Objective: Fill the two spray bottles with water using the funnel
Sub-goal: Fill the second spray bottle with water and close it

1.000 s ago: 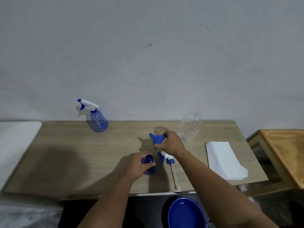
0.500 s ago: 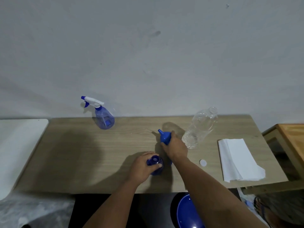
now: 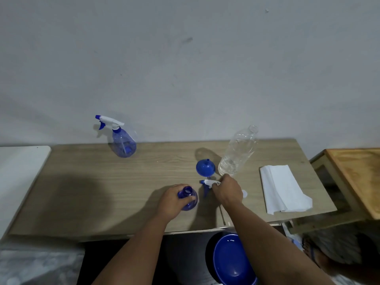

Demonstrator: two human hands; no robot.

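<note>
At lower centre the left hand (image 3: 172, 199) grips the open bottle (image 3: 188, 197). The right hand (image 3: 226, 191) has released the funnel (image 3: 205, 167), now on the counter (image 3: 102, 182), and holds the sprayer (image 3: 208, 183); filling waits.

Open blue spray bottle (image 3: 188, 199) upright, mid-table, trigger head (image 3: 208, 184) detached beside it. Blue funnel (image 3: 205, 167) inverted behind. Second spray bottle (image 3: 123, 141) capped, far left.

A plain grey wall (image 3: 185, 58) backs a light wood-grain table (image 3: 92, 182); an orange-topped wooden table (image 3: 357, 175) stands beside it.
</note>
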